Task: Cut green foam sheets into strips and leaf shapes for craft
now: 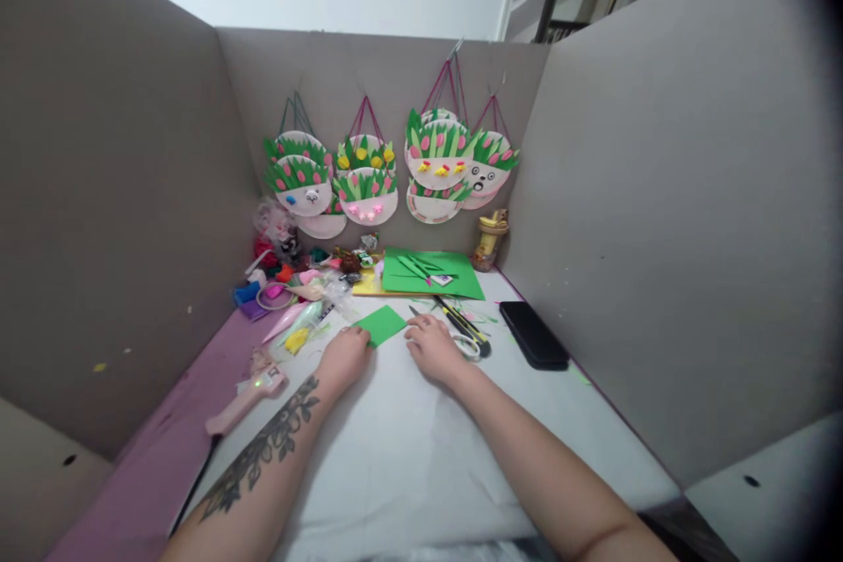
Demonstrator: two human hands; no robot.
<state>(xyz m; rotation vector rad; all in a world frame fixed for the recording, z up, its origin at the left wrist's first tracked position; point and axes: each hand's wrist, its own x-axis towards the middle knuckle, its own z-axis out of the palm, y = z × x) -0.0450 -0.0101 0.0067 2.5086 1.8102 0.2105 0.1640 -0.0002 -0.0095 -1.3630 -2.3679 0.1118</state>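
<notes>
A small piece of green paper (383, 325) lies at an angle on the white-covered table, between my two hands. My left hand (347, 355) is closed on its left corner, fingers curled down. My right hand (435, 349) has bent fingers at the right corner, seemingly pinching it; part of this grip is hidden. Just beyond and beside the right hand lie a pair of scissors with white handles (469, 347), partly covered by the hand, and a yellow and black cutter (454, 316).
Behind lies a large green sheet (431, 268) with cut strips on it. Craft supplies (290, 290) crowd the left, near a pink glue gun (247, 399). A black phone (532, 334) lies right. Paper-plate flower baskets (435, 206) hang on the grey partition (395, 61).
</notes>
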